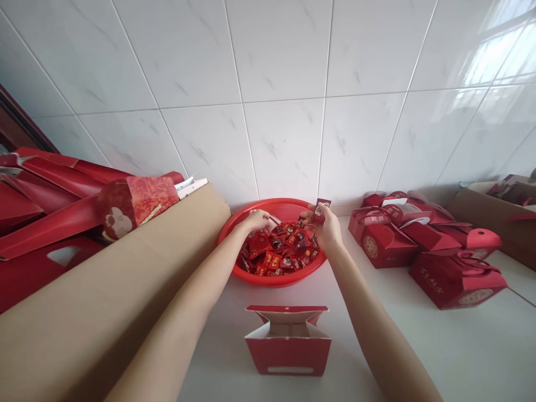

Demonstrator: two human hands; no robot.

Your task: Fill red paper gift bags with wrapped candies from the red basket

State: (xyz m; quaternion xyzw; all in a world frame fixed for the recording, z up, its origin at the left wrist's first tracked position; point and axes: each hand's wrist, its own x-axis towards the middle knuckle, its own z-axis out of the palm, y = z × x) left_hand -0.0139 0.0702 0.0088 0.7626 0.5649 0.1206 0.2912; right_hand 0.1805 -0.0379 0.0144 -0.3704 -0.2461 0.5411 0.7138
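A red plastic basket [274, 283] by the tiled wall holds many small wrapped candies [273, 260] in red and dark wrappers. Over its left back part, my left hand [257, 221] is closed, with the pale edge of a small packet [274, 220] showing at the fingertips. At the basket's right rim, my right hand [329, 230] pinches a dark red wrapped candy [322, 209] between thumb and fingers. In front of the basket, between my forearms, stands a red gift box [288, 356] with its top open and its pale inside showing.
On the left, a large cardboard carton [125, 268] is filled with red folded boxes [62, 181]. Several closed red gift boxes [458, 282] with ribbon handles stand to the right. Another cardboard carton [477, 215] is at the far right, and the white tiled wall [285, 139] rises behind the basket.
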